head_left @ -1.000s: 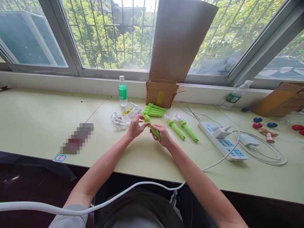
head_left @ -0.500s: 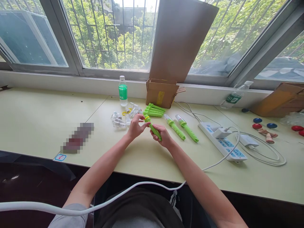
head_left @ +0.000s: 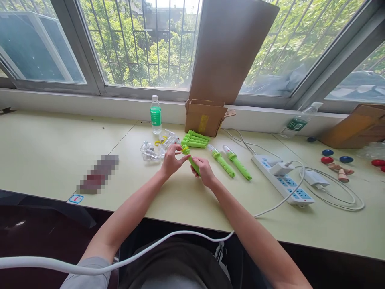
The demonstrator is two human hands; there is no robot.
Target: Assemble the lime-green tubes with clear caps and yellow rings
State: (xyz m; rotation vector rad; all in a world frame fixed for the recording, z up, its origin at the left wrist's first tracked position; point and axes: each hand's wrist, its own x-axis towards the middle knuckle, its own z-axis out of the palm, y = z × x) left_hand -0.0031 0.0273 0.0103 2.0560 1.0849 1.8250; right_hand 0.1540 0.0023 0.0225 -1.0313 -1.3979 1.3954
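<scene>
A green plastic tube handle (head_left: pixel 194 163) with a yellow ring at its upper end is held between both hands over the table. Fingers and thumb of my left hand (head_left: pixel 173 161) pinch it by the ringed end. My right hand (head_left: pixel 204 171) wraps round its lower part and hides much of it. Several similar green handles (head_left: pixel 195 140) lie just behind. To the left is a loose pile of clear plastic caps (head_left: pixel 150 155) with yellow rings (head_left: pixel 160 142). Two green handles with clear tops (head_left: pixel 237 162) lie to the right.
A water bottle (head_left: pixel 155 115) and a cardboard box (head_left: pixel 204 119) stand by the window. On the right are a power strip (head_left: pixel 282 180) with chargers and cables, blue and red balls (head_left: pixel 327 159) and wooden pieces (head_left: pixel 343 175). A white cable (head_left: pixel 168 236) crosses before my body.
My right hand has shifted slightly up along the green handle and covers more of its lower end. My left hand keeps its pinch at the ringed end.
</scene>
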